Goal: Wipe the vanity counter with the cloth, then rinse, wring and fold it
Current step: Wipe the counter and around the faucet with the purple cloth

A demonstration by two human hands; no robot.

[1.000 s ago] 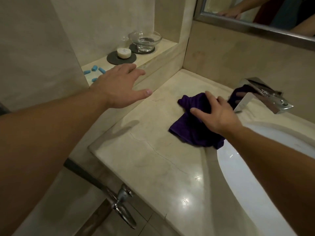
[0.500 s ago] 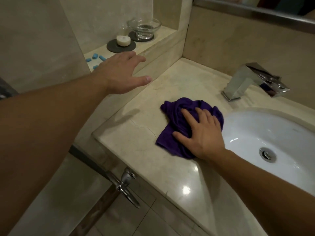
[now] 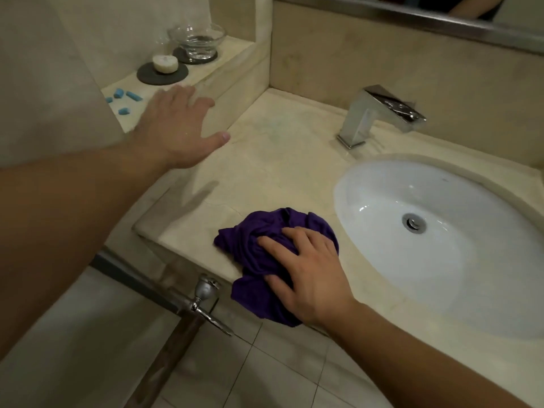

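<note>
A crumpled purple cloth (image 3: 265, 234) lies at the front edge of the beige marble vanity counter (image 3: 279, 160), and part of it hangs over the edge. My right hand (image 3: 309, 278) presses down on the cloth with spread fingers, just left of the white oval basin (image 3: 441, 275). Farther back on the left, my left hand (image 3: 176, 131) is spread flat with straight fingers over the edge of the raised ledge (image 3: 226, 63), holding nothing.
A square chrome faucet (image 3: 371, 113) stands behind the basin. On the ledge are a glass bowl (image 3: 197, 36), a white round piece on a dark coaster (image 3: 164, 63) and several small blue pieces (image 3: 126, 98). A metal tap (image 3: 203, 295) sticks out below the counter's front edge.
My right hand has dragged the cloth from near the faucet toward me to the counter's front edge, where it now overhangs. My left hand has stayed spread by the ledge.
</note>
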